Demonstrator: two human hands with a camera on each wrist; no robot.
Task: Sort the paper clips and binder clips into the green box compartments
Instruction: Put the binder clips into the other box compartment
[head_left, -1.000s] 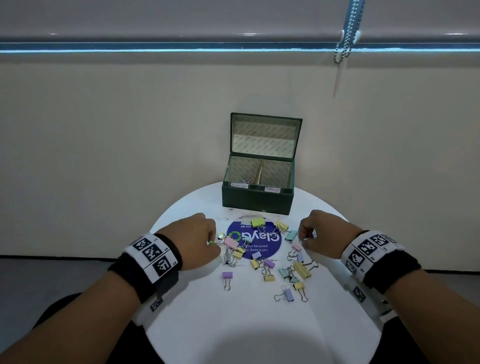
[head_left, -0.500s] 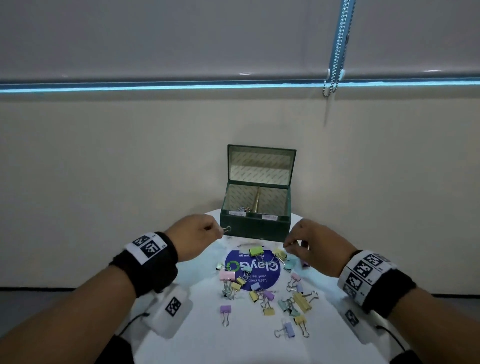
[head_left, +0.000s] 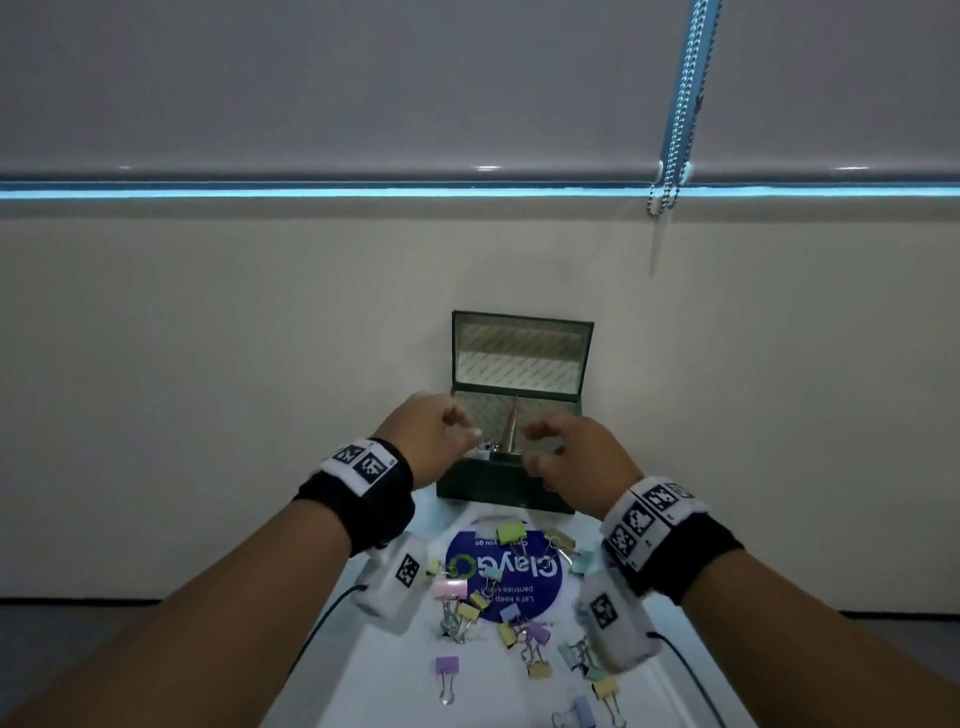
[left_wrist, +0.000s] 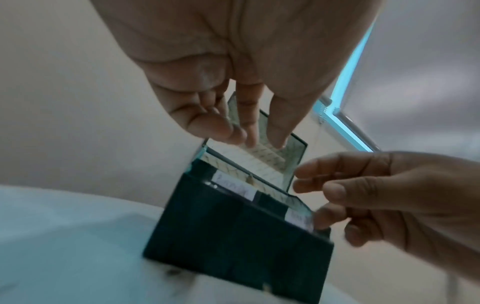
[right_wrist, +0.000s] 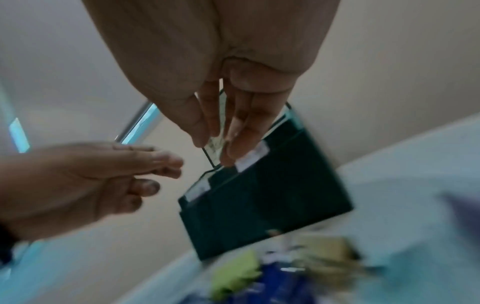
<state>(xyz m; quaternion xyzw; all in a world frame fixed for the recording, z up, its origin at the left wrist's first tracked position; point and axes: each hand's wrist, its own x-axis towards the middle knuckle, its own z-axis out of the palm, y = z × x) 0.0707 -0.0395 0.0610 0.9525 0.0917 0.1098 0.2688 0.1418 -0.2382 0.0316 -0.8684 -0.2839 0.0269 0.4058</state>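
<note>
Closest to the person, many small binder clips (head_left: 524, 618) lay scattered on the white table (head_left: 395, 691). They were pink, yellow, purple, green and blue. One purple clip (head_left: 447, 666) lay a little apart from the rest, near the front. A green clip (head_left: 510, 533) lay at the far edge of a round blue sticker (head_left: 511, 571) with white letters on it. Other clips lay on and around that sticker.

Past the clips, both arms reached forward. Each wrist had a black band with black-and-white square marks.

The left hand (head_left: 434, 439) was up over the left side of the green box (head_left: 498, 491). Its fingers (left_wrist: 278, 131) pointed down toward the box, loose and spread, and nothing showed between them. The right hand (head_left: 569, 454) was up over the right side of the box. Its fingers (right_wrist: 242, 142) hung loose too, with nothing seen in them, though that picture was blurry.

The green box stood at the far side of the table with its lid (head_left: 522, 356) standing up. A wall in the middle split it into two parts. Two small white labels (left_wrist: 235, 186) were on its front rim. Something small and shiny lay in the left part; it may have been clips, but it was hard to tell.

Behind the box was a plain wall. Higher up hung a bead chain (head_left: 675, 119).
</note>
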